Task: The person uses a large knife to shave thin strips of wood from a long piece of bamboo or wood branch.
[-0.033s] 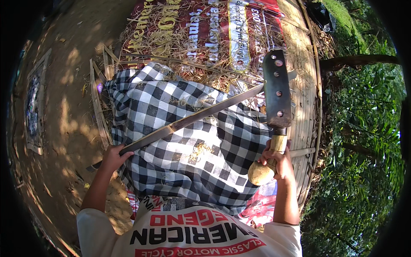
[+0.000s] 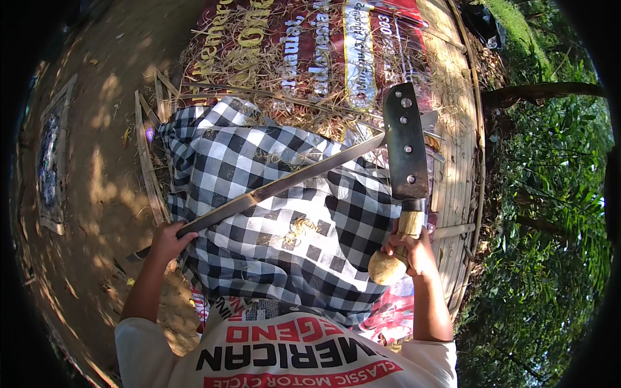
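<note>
From where I stand, the person's left hand [image 2: 169,242] is closed around a long dark strip [image 2: 291,179], near its lower end, with the thumb lying along the top. This strip goes slantwise over a black-and-white checked cloth [image 2: 252,258], which is spread on the person's lap. The right hand [image 2: 417,254] is also closed, and it has hold of a broad knife [image 2: 409,163] by its wooden handle [image 2: 410,223], which ends in a round, pale knob. The blade, pierced with several holes, points away from the person and covers the strip near the far end; whether they touch, I cannot tell. Beyond the cloth is a dark red banner [image 2: 310,48], strewn with thin shavings.
</note>
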The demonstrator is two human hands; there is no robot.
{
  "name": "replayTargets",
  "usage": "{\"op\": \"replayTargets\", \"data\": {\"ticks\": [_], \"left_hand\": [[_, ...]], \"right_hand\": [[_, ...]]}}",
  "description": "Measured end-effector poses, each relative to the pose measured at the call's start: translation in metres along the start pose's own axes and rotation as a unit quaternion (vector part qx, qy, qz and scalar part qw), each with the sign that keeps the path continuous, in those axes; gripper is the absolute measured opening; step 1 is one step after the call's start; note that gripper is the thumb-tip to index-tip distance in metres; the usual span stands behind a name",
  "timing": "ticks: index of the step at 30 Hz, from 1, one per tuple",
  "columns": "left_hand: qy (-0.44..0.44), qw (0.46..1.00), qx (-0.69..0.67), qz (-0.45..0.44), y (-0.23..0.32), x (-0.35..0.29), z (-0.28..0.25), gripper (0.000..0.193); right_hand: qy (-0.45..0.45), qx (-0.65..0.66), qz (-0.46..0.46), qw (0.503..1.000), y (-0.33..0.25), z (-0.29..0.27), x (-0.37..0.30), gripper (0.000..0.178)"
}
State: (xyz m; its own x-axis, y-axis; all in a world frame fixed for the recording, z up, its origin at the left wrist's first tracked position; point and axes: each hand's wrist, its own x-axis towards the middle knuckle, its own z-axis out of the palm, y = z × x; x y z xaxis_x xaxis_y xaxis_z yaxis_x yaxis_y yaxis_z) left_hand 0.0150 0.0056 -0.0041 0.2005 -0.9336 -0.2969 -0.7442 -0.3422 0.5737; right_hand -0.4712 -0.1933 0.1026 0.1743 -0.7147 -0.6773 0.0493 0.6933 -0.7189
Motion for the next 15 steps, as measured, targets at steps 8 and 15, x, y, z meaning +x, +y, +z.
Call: {"op": "replayTargets", "data": {"ticks": [8, 15], "left_hand": [[-0.02, 0.999, 0.004, -0.03, 0.005, 0.003, 0.0, 0.037], [-0.015, 0.999, -0.029, -0.008, 0.005, 0.003, 0.002, 0.033]], "right_hand": [[0.034, 0.038, -0.016, 0.999, 0.008, -0.002, -0.003, 0.032], [0.032, 0.094, -0.063, 0.993, -0.002, -0.012, 0.001, 0.034]]}}
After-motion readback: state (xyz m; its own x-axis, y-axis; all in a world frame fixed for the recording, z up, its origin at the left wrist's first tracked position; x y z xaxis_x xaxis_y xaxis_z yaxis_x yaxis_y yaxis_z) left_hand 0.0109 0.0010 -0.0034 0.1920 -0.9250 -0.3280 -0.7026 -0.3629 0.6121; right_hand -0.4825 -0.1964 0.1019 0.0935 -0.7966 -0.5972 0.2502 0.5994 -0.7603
